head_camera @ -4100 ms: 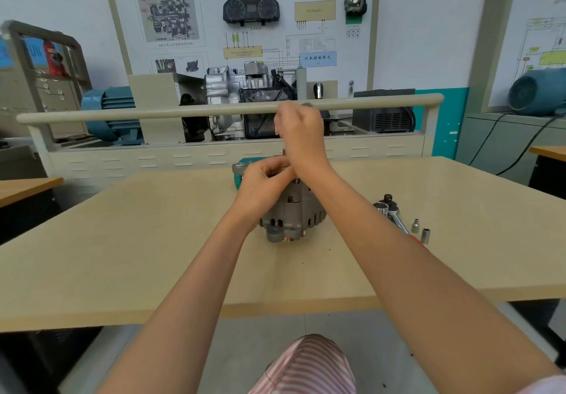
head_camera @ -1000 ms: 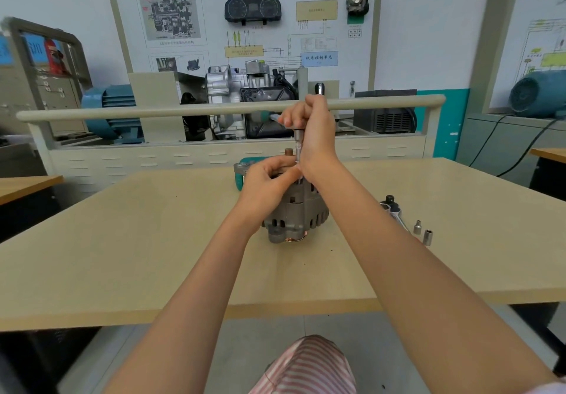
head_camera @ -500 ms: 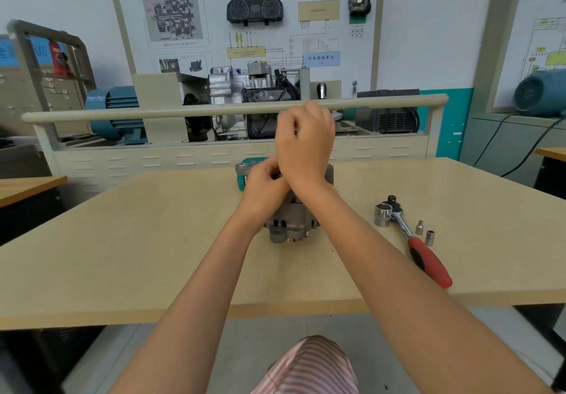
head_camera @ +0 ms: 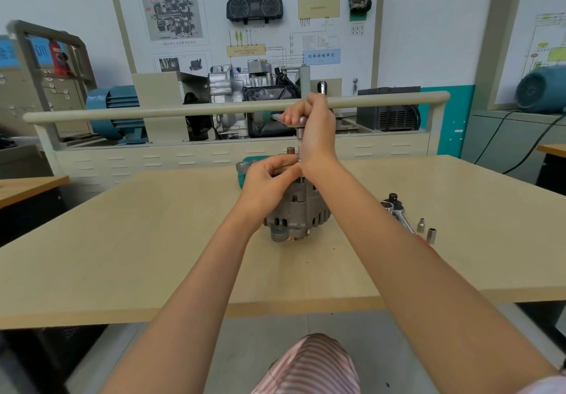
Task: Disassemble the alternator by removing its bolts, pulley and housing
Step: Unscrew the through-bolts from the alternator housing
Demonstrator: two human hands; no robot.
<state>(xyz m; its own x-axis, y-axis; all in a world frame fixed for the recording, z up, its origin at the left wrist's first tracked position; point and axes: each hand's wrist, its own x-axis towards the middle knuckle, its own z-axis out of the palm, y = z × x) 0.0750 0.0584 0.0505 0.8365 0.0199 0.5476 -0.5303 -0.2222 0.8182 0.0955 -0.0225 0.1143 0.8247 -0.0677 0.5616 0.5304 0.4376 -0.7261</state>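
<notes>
Take the alternator (head_camera: 295, 209) as your reference; it stands on the table (head_camera: 122, 255), near the middle and toward the far edge. Your left hand (head_camera: 269, 180) lies on its top left side, with the fingers curled around the upper housing to hold it steady. Press it down firmly, because the body will want to turn together with the bolt.

Directly above the alternator, your right hand (head_camera: 312, 130) is closed around the top of a T-handle socket driver (head_camera: 299, 145). Its shaft goes straight down to the top of the housing; the bolt itself is hidden. Keep the shaft vertical and push down a little while you turn — I think a tilted socket can slip and round the bolt head.

Behind the alternator, to its left, one green object (head_camera: 245, 163) is partly hidden. To the right of the alternator lies one ratchet wrench (head_camera: 398, 213), partly under your forearm — and just beyond it stand two small sockets (head_camera: 427, 229).
</notes>
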